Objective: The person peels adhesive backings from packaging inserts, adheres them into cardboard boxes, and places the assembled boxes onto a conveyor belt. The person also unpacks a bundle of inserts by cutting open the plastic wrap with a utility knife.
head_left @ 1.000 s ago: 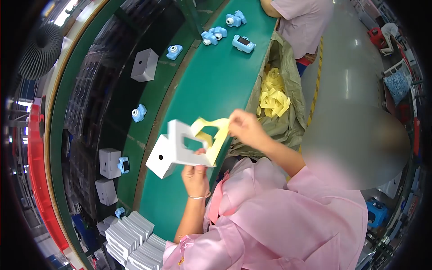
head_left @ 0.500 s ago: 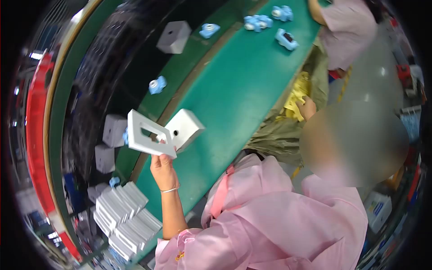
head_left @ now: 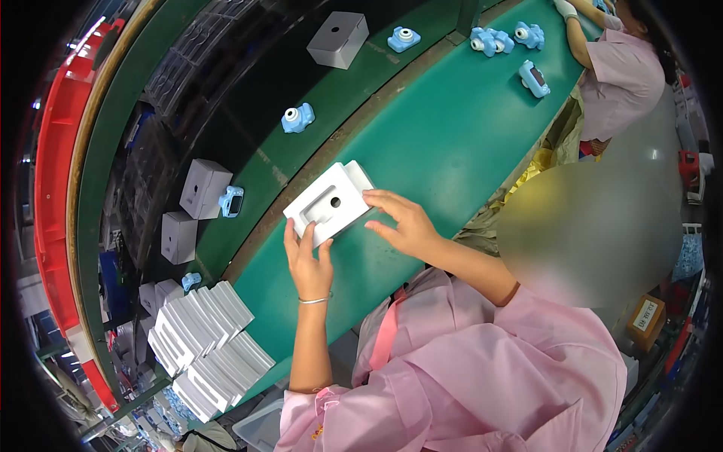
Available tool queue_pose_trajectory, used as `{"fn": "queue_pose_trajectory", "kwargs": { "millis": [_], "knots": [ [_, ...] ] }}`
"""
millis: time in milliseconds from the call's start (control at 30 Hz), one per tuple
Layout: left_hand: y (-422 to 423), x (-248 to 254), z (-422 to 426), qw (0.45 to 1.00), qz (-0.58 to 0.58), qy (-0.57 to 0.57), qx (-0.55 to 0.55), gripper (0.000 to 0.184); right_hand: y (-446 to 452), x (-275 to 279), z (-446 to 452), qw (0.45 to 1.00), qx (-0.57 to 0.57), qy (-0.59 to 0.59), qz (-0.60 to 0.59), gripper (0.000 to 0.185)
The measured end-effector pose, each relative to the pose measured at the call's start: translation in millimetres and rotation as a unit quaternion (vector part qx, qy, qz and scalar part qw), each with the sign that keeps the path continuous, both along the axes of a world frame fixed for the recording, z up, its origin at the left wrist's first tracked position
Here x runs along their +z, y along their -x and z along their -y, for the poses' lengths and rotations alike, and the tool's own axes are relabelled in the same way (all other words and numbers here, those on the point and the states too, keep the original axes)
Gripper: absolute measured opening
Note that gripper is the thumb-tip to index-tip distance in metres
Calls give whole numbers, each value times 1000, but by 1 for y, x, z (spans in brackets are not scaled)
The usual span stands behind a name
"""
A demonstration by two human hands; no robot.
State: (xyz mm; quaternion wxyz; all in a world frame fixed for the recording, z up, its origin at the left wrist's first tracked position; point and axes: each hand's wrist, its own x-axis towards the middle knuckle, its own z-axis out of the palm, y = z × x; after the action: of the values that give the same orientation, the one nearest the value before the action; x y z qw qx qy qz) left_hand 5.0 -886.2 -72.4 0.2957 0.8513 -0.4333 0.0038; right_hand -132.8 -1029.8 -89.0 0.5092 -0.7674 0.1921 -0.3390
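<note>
A white insert (head_left: 339, 176) with a rectangular cutout lies over a white box on the green table, and a round dark hole shows through the opening. The box's edge (head_left: 358, 175) sticks out at the upper right. My left hand (head_left: 309, 265), with a bracelet at the wrist, grips the insert's lower left edge, one fingertip at the cutout. Against the right-hand side of the box and insert rest the stretched fingers of my right hand (head_left: 407, 224), its thumb held apart. Whether the insert sits inside the box or on top, I cannot tell.
Stacked white inserts (head_left: 203, 328) stand at the lower left. Blue toy cameras (head_left: 297, 118) and grey-white boxes (head_left: 337, 39) sit along the dark green ledge. More blue toy cameras (head_left: 535, 80) lie up the green table (head_left: 452, 135), near a co-worker (head_left: 625, 71) at the upper right.
The insert in my left hand has come down from above the table onto the box. My right hand has moved from the yellow bag to the box's right side.
</note>
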Motion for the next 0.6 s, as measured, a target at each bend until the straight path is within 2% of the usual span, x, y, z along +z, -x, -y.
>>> {"fn": "queue_pose_trajectory", "kwargs": {
  "millis": [267, 600],
  "knots": [
    [0, -12, 9, 999, -6, -36, 10, 41, -11, -25, 9, 997, -71, 31, -24, 26],
    [1, -14, 16, 998, 45, -50, -4, 40, -12, -38, 13, 996, -78, 31, -26, 23]
  ]
}}
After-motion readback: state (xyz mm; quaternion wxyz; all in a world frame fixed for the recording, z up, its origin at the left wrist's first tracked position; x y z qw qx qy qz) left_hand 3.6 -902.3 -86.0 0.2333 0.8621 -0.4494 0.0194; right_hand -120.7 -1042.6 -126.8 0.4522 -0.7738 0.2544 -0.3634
